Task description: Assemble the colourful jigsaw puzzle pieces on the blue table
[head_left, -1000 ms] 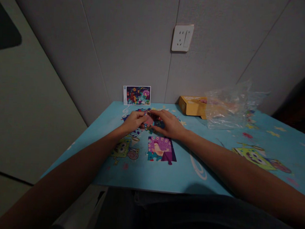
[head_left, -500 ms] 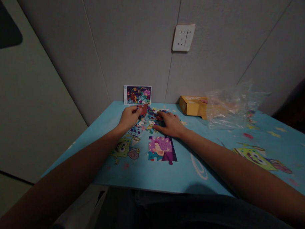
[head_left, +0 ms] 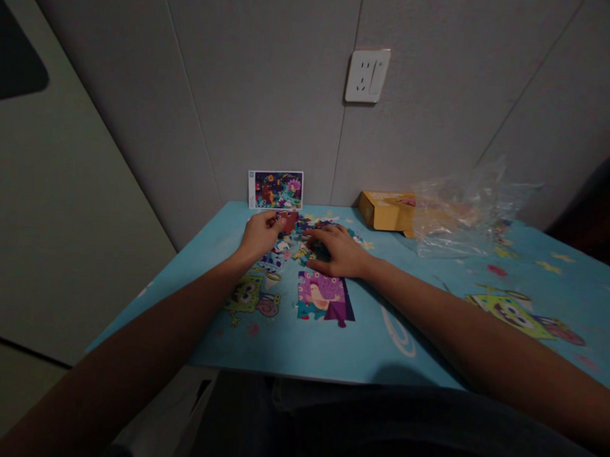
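Changed: hands, joined over pile second ago, now apart. Held: red piece (head_left: 287, 221) pinched in left hand (head_left: 259, 235) fingers, 11 o'clock of loose pieces (head_left: 290, 245). Resting: right hand (head_left: 338, 252), fingers loosely spread, flat on pile, 3 o'clock. Piece singled out, unplaced. Bounds: reference card (head_left: 275, 189) 12 o'clock, assembled block (head_left: 325, 297) 6 o'clock; room toward counter (head_left: 420, 356) near edge.

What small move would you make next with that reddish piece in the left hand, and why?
Probably lower the reddish piece, pinched in the left hand, toward the assembled patch and try it against an edge. It is held just above the loose pieces, the right hand rests flat on that pile, and the reference picture stands behind for comparing.
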Available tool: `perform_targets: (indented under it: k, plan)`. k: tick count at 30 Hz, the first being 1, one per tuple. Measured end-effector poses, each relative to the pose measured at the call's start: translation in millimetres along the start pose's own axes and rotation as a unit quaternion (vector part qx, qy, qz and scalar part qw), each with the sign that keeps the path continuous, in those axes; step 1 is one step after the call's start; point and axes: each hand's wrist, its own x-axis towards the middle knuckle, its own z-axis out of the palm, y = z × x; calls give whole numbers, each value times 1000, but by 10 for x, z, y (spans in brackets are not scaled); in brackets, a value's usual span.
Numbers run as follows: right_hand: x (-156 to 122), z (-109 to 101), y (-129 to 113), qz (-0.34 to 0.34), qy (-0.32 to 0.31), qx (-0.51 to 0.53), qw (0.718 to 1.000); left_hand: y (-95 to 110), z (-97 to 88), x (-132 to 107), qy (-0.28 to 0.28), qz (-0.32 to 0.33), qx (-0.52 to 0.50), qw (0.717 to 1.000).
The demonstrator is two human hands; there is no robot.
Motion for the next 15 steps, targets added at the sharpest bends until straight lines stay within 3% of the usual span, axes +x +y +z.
perform_targets:
  k: [15]
  plan:
    - [2,40,46,-11,12,33,999,16,12,-14,-29,-8,38,999]
